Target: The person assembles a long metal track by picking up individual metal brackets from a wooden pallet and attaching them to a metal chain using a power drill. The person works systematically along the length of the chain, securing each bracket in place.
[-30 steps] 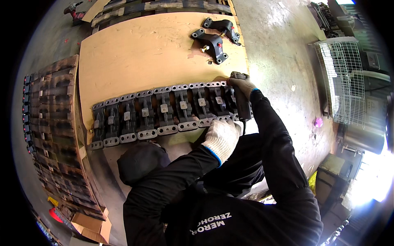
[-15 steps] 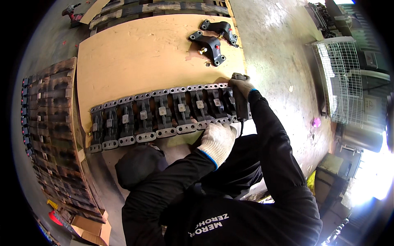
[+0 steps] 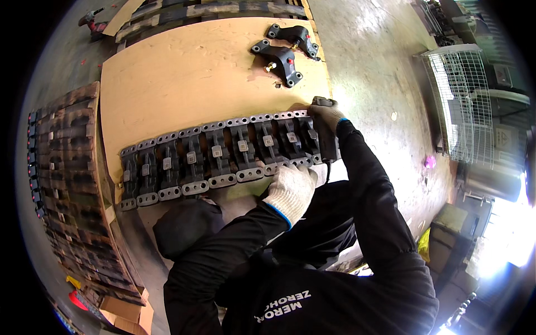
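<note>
At least nine dark brackets [image 3: 218, 166] line the near edge of a cardboard sheet [image 3: 184, 78], most showing pale square tags [image 3: 243, 146]. A worker's right hand [image 3: 328, 114] is wrapped around a dark tool [image 3: 328, 143] over the row's right end; the left hand [image 3: 291, 188] rests on its near edge, its grip impossible to tell. Two loose parts [image 3: 283, 62] lie beyond, with brass and red fittings [image 3: 271, 67]. No such fittings show in the row, which looks unfinished by comparison; how many brackets the tool has covered cannot be seen.
</note>
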Action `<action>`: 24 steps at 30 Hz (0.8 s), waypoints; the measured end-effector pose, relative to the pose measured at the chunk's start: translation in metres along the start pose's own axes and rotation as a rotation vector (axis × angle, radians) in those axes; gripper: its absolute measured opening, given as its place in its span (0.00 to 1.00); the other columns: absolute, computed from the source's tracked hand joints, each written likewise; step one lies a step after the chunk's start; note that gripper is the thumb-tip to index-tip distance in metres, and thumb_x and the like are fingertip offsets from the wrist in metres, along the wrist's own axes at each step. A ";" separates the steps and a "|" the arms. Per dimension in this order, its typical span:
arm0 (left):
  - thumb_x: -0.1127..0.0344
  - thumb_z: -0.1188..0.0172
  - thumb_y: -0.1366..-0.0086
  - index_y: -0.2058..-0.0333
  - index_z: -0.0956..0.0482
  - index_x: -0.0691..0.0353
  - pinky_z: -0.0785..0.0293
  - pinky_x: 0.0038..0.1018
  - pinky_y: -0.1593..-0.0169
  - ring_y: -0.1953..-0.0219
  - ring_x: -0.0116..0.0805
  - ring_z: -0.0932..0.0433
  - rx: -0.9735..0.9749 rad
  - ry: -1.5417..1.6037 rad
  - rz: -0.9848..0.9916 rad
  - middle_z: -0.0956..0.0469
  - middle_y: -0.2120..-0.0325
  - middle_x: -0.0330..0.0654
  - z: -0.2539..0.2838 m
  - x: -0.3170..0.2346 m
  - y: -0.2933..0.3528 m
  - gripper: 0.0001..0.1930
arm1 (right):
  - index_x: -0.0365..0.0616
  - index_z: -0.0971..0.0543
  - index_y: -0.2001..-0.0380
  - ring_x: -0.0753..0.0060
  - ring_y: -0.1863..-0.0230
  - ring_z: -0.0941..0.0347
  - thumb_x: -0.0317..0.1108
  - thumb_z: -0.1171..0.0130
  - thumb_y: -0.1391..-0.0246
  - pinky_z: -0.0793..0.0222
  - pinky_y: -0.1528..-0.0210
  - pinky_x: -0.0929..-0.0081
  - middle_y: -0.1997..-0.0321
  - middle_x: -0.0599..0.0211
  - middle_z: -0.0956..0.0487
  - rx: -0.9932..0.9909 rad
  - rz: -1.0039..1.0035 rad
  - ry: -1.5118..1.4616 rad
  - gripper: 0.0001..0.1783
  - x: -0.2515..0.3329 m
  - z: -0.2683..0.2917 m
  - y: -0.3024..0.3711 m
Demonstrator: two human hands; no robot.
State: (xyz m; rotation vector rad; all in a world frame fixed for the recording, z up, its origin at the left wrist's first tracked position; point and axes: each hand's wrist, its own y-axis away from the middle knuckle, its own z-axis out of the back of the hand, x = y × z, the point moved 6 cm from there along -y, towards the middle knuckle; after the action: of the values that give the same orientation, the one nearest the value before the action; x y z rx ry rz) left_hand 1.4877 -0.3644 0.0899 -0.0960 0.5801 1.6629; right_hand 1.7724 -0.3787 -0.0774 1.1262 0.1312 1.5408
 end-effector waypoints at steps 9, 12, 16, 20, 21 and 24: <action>0.64 0.38 0.37 0.51 0.21 0.61 0.19 0.38 0.56 0.54 0.45 0.16 0.020 0.001 -0.008 0.18 0.56 0.49 -0.001 -0.003 -0.003 0.17 | 0.36 0.42 0.34 0.59 0.58 0.20 0.44 0.21 0.60 0.17 0.59 0.60 0.50 0.50 0.22 0.024 0.035 -0.019 0.55 0.003 -0.005 0.004; 0.63 0.38 0.38 0.51 0.21 0.61 0.19 0.38 0.56 0.54 0.45 0.16 -0.009 0.010 -0.011 0.18 0.57 0.49 -0.003 0.000 -0.003 0.17 | 0.37 0.40 0.38 0.61 0.64 0.20 0.42 0.21 0.59 0.17 0.65 0.62 0.54 0.52 0.21 -0.006 0.007 -0.107 0.51 -0.005 0.004 0.001; 0.63 0.38 0.38 0.50 0.21 0.61 0.19 0.38 0.57 0.54 0.45 0.16 -0.010 -0.031 -0.021 0.18 0.57 0.48 -0.003 0.001 -0.001 0.18 | 0.36 0.39 0.41 0.62 0.68 0.20 0.40 0.21 0.58 0.17 0.69 0.63 0.59 0.54 0.21 0.012 0.030 -0.119 0.48 -0.006 0.005 0.008; 0.63 0.38 0.37 0.50 0.21 0.61 0.19 0.39 0.57 0.55 0.45 0.16 -0.033 -0.037 -0.025 0.17 0.58 0.48 -0.010 -0.005 -0.004 0.18 | 0.36 0.39 0.41 0.63 0.67 0.20 0.42 0.22 0.57 0.17 0.68 0.64 0.60 0.55 0.21 0.004 0.073 -0.093 0.46 0.002 -0.002 0.015; 0.63 0.39 0.37 0.50 0.21 0.61 0.20 0.39 0.57 0.56 0.45 0.16 -0.034 -0.026 -0.019 0.17 0.58 0.47 -0.009 -0.004 -0.004 0.18 | 0.36 0.39 0.40 0.63 0.66 0.20 0.42 0.23 0.56 0.17 0.68 0.64 0.61 0.55 0.20 -0.033 0.087 -0.085 0.47 0.002 0.001 0.012; 0.62 0.39 0.37 0.50 0.21 0.60 0.20 0.39 0.57 0.56 0.45 0.16 -0.060 -0.005 -0.027 0.17 0.59 0.47 -0.005 -0.003 -0.007 0.17 | 0.35 0.40 0.38 0.63 0.64 0.19 0.44 0.23 0.56 0.17 0.65 0.65 0.59 0.53 0.20 -0.107 0.069 -0.035 0.49 -0.026 0.037 -0.021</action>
State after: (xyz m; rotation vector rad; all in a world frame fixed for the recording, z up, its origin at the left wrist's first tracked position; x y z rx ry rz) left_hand 1.4936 -0.3685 0.0845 -0.1434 0.5232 1.6540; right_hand 1.8098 -0.4107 -0.0861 1.0823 -0.0142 1.5697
